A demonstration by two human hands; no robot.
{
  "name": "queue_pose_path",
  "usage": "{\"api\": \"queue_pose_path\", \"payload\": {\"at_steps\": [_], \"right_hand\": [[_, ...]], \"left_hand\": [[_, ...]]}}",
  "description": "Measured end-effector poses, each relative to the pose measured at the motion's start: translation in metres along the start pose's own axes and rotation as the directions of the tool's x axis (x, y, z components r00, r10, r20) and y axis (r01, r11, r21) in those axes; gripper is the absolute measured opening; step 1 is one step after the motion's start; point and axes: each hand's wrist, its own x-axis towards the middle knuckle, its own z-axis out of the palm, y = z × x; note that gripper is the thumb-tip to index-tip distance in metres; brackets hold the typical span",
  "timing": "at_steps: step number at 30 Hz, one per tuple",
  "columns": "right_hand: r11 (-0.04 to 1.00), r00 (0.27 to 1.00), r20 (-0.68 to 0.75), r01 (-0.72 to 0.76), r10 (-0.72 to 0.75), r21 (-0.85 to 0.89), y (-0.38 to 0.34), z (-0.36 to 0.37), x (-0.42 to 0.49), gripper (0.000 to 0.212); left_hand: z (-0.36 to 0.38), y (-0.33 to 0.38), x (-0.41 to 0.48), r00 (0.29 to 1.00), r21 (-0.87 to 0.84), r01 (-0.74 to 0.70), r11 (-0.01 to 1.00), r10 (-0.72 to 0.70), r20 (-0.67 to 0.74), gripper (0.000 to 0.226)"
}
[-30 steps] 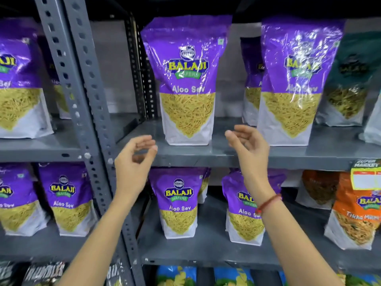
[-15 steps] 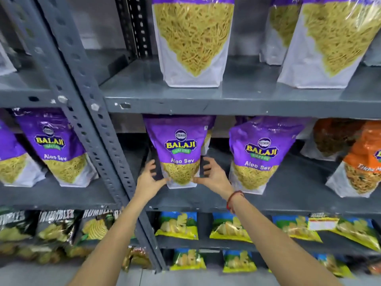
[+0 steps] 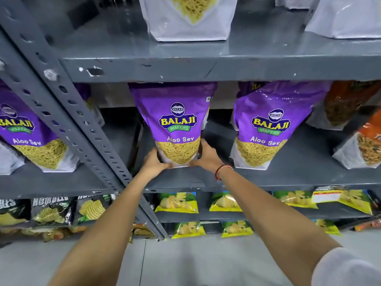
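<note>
A purple Aloo Sev bag (image 3: 175, 122) stands upright on the middle grey shelf (image 3: 288, 178). My left hand (image 3: 153, 162) grips its lower left corner. My right hand (image 3: 207, 156), with a red thread at the wrist, grips its lower right side. Both thumbs lie across the bag's front bottom edge. The fingers behind the bag are hidden.
A second Aloo Sev bag (image 3: 266, 129) stands just to the right, an orange bag (image 3: 365, 145) beyond it. More purple bags (image 3: 26, 131) sit left of the slanted perforated upright (image 3: 68, 112). The upper shelf (image 3: 206, 67) overhangs closely. Green chip packets (image 3: 177, 203) lie below.
Both hands came down from the upper shelf's edge to the middle shelf and took hold of the purple bag's bottom corners. The camera tilted down and closer.
</note>
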Motion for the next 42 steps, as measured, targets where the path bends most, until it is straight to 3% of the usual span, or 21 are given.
{"api": "queue_pose_path", "payload": {"at_steps": [8,16,20,24,27,29,31,33,35,37,39,42], "right_hand": [[0.999,0.996,-0.091,-0.002,0.005,0.034,0.018,-0.012,-0.022,0.087],[0.999,0.999,-0.036,-0.019,0.021,0.05,0.025,-0.016,-0.025,0.091],[0.996,0.998,0.0,-0.058,0.058,0.071,0.027,-0.016,-0.024,0.087],[0.997,0.999,0.016,-0.049,0.048,0.059,0.025,-0.017,-0.028,0.089],[0.997,0.987,-0.154,-0.025,0.035,0.069,0.027,-0.022,-0.045,0.074],[0.995,0.924,-0.382,0.053,-0.017,0.085,0.033,-0.03,-0.064,0.044],[0.988,0.787,-0.613,0.141,-0.073,0.064,0.043,-0.043,-0.084,0.021],[0.979,0.66,-0.749,0.183,-0.058,0.085,0.056,-0.066,-0.097,0.025],[0.977,0.606,-0.795,0.157,0.023,0.148,0.07,-0.093,-0.101,0.045],[0.972,0.642,-0.754,0.057,0.14,0.23,0.085,-0.119,-0.098,0.072],[0.955,0.74,-0.632,-0.046,0.229,0.292,0.098,-0.139,-0.091,0.093],[0.943,0.908,-0.378,-0.053,0.183,0.328,0.11,-0.154,-0.081,0.106]], "left_hand": [[0.017,0.004,-0.012,0.996,-0.043,-0.067,0.997,0.069,0.059,0.071],[0.018,0.003,-0.01,0.992,-0.033,-0.079,0.996,0.082,0.096,0.075],[0.02,-0.004,-0.01,0.988,0.057,-0.12,0.991,0.114,0.104,0.081],[0.025,-0.002,-0.018,0.995,0.065,-0.099,0.993,0.098,0.014,0.077],[0.043,-0.003,-0.042,0.956,0.057,-0.152,0.987,0.161,-0.244,0.069],[0.065,-0.006,-0.068,0.881,0.075,-0.187,0.979,0.202,-0.428,0.056],[0.092,-0.003,-0.09,0.808,0.088,-0.263,0.961,0.269,-0.524,0.033],[0.117,0.009,-0.101,0.837,0.065,-0.351,0.934,0.344,-0.426,0.016],[0.14,0.028,-0.099,0.894,0.06,-0.393,0.917,0.397,-0.207,0.009],[0.161,0.052,-0.087,0.906,0.09,-0.419,0.904,0.423,-0.03,0.022],[0.18,0.072,-0.07,0.907,0.11,-0.422,0.9,0.418,0.052,0.052],[0.195,0.092,-0.043,0.941,0.067,-0.329,0.942,0.321,0.106,0.081]]}}
